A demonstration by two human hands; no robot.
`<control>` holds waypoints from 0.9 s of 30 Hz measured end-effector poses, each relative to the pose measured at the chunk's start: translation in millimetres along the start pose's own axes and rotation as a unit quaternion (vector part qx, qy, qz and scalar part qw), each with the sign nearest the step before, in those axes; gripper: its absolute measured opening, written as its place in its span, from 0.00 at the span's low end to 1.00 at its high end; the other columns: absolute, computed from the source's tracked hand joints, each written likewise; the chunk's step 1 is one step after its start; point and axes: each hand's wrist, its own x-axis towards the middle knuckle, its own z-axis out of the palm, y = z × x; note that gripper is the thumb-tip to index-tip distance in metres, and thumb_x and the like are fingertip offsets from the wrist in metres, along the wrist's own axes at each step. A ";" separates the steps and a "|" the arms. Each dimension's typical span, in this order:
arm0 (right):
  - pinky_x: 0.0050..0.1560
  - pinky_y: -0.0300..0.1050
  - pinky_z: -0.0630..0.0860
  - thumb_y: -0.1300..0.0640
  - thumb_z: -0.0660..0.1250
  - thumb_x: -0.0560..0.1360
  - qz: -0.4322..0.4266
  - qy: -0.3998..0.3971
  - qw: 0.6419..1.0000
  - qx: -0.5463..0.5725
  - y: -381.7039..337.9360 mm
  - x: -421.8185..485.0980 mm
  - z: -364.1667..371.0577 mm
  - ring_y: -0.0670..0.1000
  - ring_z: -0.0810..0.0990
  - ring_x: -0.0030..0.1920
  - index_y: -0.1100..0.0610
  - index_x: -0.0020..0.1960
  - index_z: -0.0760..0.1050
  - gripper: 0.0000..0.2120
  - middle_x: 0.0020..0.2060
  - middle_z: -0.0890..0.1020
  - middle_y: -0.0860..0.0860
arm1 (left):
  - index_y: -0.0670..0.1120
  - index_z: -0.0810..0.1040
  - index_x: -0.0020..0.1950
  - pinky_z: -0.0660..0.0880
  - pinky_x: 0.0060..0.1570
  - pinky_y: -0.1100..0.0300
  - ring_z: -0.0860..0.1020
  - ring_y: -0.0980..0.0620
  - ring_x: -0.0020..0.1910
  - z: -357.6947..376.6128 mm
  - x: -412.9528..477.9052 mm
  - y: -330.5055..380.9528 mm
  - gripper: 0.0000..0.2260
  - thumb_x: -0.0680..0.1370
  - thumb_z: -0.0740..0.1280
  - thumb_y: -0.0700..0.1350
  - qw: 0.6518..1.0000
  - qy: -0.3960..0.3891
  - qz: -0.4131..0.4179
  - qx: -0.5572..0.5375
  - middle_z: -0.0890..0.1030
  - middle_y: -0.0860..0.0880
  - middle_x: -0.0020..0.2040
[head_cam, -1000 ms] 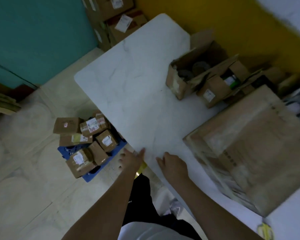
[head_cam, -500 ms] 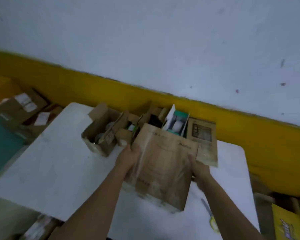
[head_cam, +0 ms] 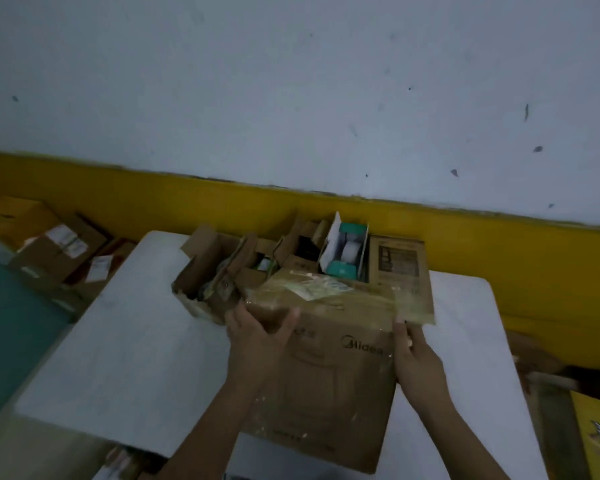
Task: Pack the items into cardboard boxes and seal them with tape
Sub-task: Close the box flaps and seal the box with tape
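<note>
cardboard box [head_cam: 329, 375], big, brown, printed "midea", stands on the white table [head_cam: 125, 341] between both hands, its near bottom edge past the table edge toward the person; top face is glossy with a pale label [head_cam: 326, 288], just above the fingertips. left hand [head_cam: 257, 337] grasps the box's upper left corner, thumb spread across the front face, other fingers wrapped round the side. right hand [head_cam: 416, 362] lies flat against the box's right edge, fingers fairly straight and pointing up, pressing, not curled round anything. just beyond the left fingers, touching the big box, is a row of small open boxes [head_cam: 205, 271] with flaps up, contents too dark to tell. beyond the right fingers a flat brown carton [head_cam: 400, 268] leans up at the back of the table. between them, past the box top, a teal and white item [head_cam: 347, 252] sits in an open white package. well left of the left hand, off the table, labelled boxes [head_cam: 58, 247] are stacked low. far right of the right hand, a yellow box [head_cam: 598, 441] at the frame edge.
</note>
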 end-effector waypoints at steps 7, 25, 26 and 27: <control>0.46 0.57 0.81 0.38 0.59 0.78 0.006 -0.043 0.999 -0.010 1.4 -9.8 -8.2 0.52 0.82 0.40 0.51 0.54 0.69 0.16 0.40 0.81 0.50 | 0.47 0.46 0.79 0.68 0.69 0.38 0.63 0.41 0.73 14.0 -25.3 -16.9 0.63 0.56 0.70 0.76 0.998 0.037 0.036 0.047 0.56 0.45 0.76; 0.72 0.65 0.57 0.25 0.68 0.62 -0.015 -0.050 0.963 -0.265 -23.7 22.8 37.6 0.66 0.56 0.75 0.55 0.79 0.41 0.61 0.78 0.51 0.60 | 0.46 0.70 0.72 0.76 0.62 0.54 0.77 0.50 0.63 11.0 26.3 -32.9 0.41 0.65 0.78 0.63 0.983 -0.153 -0.003 0.097 0.75 0.47 0.68; 0.73 0.66 0.55 0.24 0.66 0.63 -0.030 -0.049 0.955 -0.291 -28.7 27.4 41.2 0.66 0.54 0.76 0.56 0.79 0.41 0.61 0.78 0.49 0.61 | 0.46 0.70 0.70 0.76 0.58 0.58 0.78 0.52 0.60 14.0 28.5 -31.2 0.39 0.65 0.78 0.62 0.987 -0.125 0.000 0.100 0.76 0.49 0.64; 0.73 0.66 0.55 0.24 0.65 0.64 -0.040 -0.059 0.949 -0.306 -32.8 31.3 44.1 0.67 0.52 0.76 0.56 0.79 0.41 0.59 0.78 0.47 0.62 | 0.47 0.69 0.67 0.75 0.52 0.63 0.78 0.55 0.55 15.4 29.5 -29.3 0.38 0.64 0.79 0.62 0.991 -0.104 0.001 0.090 0.76 0.52 0.60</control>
